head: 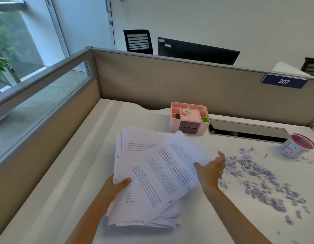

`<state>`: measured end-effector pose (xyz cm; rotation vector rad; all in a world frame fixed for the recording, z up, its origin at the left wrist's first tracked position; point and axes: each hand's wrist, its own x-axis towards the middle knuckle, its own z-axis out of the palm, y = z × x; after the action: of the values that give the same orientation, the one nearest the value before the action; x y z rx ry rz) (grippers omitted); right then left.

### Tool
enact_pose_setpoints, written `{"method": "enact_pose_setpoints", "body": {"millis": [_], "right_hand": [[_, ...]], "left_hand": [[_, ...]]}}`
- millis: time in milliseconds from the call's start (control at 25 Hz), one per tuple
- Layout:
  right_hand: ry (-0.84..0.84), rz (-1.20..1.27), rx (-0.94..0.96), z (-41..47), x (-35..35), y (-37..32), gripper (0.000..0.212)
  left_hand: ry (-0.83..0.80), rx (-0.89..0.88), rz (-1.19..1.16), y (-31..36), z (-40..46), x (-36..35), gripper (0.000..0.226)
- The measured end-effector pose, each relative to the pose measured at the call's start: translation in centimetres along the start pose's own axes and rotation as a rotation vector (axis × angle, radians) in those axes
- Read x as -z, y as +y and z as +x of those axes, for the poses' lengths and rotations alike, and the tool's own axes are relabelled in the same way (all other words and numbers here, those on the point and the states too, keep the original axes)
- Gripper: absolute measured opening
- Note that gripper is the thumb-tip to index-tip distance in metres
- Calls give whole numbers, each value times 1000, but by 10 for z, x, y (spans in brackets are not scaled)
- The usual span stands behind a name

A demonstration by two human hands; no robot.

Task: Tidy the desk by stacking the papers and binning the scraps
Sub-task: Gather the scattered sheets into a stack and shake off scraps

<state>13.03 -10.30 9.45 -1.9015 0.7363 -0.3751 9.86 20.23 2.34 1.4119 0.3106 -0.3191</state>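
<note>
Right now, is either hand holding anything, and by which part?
The left hand grips the stack of papers at its near left edge, thumb on top. The right hand is open against the stack's right side, gripping nothing.

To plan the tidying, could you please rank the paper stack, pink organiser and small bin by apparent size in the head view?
1. paper stack, nearest
2. pink organiser
3. small bin, slightly smaller, so uncertain

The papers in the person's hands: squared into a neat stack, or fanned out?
Fanned out. The papers lie at differing angles with corners jutting past each other; the left hand grips one edge, the right hand is open beside them.
</note>
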Motion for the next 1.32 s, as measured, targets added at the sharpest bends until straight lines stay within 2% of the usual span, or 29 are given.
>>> {"method": "enact_pose_setpoints", "body": {"millis": [120,240,360,480,600,840,960,1120,1200,1320], "right_hand": [[-107,-501,269,9,-9,-5,80],[-401,-804,556,14,-33,-19,67],[-714,-981,668,15,-66,-31,71],[-853,-1050,720,14,-95,-38,81],[-866,-1077,765,16,-113,-47,73],[-915,-985,728,22,-118,-61,22],[-784,-863,640,37,-94,-73,5],[-486,-644,423,60,-56,-86,8],[-437,-555,340,64,-46,-82,8],[-454,-446,190,46,-51,-61,14]], "left_hand": [[-49,28,63,2,7,16,43],[-88,55,99,5,14,20,42],[-121,87,111,3,19,25,40],[-148,103,90,0,19,29,38],[-141,109,82,-2,21,31,34],[-113,118,58,-2,22,30,33],[-87,143,21,-3,25,30,34],[-61,145,2,-4,27,27,34],[-51,156,7,-4,27,26,33],[-26,176,17,-3,28,26,32]]}}
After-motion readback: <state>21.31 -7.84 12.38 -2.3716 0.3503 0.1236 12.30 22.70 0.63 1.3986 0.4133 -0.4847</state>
